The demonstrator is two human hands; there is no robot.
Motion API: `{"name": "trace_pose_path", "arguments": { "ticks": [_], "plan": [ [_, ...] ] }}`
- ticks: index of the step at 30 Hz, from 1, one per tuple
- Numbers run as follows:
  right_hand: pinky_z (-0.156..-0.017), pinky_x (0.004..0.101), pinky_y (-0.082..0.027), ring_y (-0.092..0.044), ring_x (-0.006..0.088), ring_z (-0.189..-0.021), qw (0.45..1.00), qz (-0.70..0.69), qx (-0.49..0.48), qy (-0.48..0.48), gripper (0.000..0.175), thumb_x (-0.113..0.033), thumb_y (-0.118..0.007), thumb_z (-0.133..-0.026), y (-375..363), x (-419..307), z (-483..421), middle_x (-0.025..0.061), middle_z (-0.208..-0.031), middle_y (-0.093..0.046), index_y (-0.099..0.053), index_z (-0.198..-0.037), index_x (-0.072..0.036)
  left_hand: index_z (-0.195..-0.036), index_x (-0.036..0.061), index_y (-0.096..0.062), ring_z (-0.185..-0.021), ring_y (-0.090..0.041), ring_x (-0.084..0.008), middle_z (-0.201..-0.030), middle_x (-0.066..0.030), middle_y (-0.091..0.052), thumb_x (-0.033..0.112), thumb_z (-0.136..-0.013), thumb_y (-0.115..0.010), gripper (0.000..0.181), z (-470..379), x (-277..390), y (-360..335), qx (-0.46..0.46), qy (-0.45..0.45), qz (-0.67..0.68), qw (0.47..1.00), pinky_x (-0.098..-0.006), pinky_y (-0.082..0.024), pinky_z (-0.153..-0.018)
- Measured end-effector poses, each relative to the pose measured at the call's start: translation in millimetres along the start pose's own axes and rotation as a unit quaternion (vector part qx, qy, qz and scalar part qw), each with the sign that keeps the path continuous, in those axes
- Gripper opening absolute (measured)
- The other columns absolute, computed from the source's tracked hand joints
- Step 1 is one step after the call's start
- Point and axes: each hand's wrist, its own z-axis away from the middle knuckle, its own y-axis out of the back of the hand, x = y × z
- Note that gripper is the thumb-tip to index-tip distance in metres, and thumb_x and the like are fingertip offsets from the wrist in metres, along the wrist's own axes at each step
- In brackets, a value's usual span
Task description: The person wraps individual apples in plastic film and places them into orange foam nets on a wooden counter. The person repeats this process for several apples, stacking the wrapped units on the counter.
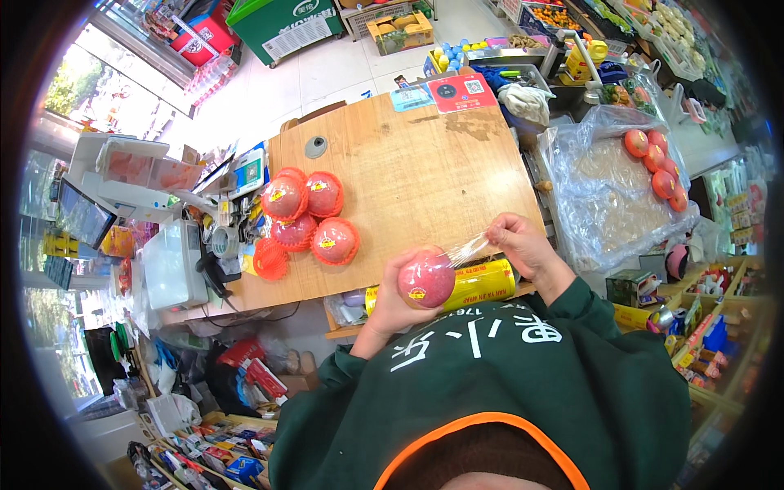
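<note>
In my left hand [395, 300] rests a round pinkish-red fruit [427, 275] with a small yellow-and-red sticker. Clear cling film [468, 250] stretches from the fruit's upper right side, drawn into a twisted strand. The strand's far end is pinched between the thumb and fingers of my right hand [520, 245]. Just beyond and below lies a yellow roll of cling film [481, 286] at the table's near edge, partly hidden by my hands and apron. Several similar fruits [335, 241] in red foam nets sit grouped on the left of the wooden table [404, 177]. A loose red foam net [270, 259] lies beside them.
Red and blue payment cards [464, 93] lie at the table's far edge. To the right, a plastic-lined box [606, 184] holds several red fruits [663, 184]. A handheld scanner [211, 275], a tape roll [225, 241] and a white box [174, 263] crowd the left end.
</note>
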Motion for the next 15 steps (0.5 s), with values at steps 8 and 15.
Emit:
{"name": "trace_pose_path", "arguments": {
  "ticks": [8, 15],
  "plan": [
    [-0.092, 0.0348, -0.052, -0.060, 0.0123, -0.080, 0.989, 0.036, 0.057, 0.128, 0.015, -0.021, -0.054, -0.105, -33, 12, -17, 0.0033, -0.086, -0.061, -0.057, -0.099, -0.008, -0.140, 0.0150, -0.035, -0.132, -0.049, -0.0306, -0.140, -0.0190, -0.048, 0.006, -0.065, -0.093, 0.095, -2, 5, -21, -0.009, -0.050, 0.044, 0.998, -0.0423, -0.044, -0.108],
    [-0.052, 0.0292, -0.049, -0.053, 0.0099, -0.054, 0.994, -0.038, 0.060, -0.080, 0.016, -0.020, -0.055, -0.103, -45, 27, -26, 0.0007, -0.066, -0.055, -0.057, -0.092, -0.008, -0.140, 0.0151, -0.036, -0.131, -0.050, -0.0322, -0.140, -0.0197, -0.047, 0.010, -0.065, -0.095, 0.096, -4, 13, -38, -0.008, -0.063, 0.073, 0.995, -0.0436, -0.042, -0.108]
  ]
}}
